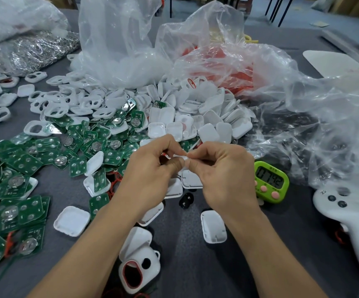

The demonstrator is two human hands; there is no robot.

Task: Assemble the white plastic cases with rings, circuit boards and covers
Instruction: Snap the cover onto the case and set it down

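Observation:
My left hand (152, 166) and my right hand (221, 168) meet at mid-table, both pinching one small white plastic case (179, 157) with a bit of red showing at its left. Most of the case is hidden by my fingers. Green circuit boards (45, 160) lie heaped to the left. White covers (213, 117) are piled behind my hands. White case fronts with holes (66, 100) lie at the back left. Near the front edge stands a case with a red ring (139, 269) in its opening.
Clear plastic bags (120, 39) rise at the back, one holding red parts (223, 67). A bag of metal rings (30, 50) sits far left. A green timer (271, 181) and a white controller (350, 224) lie on the right of the grey table (195, 265).

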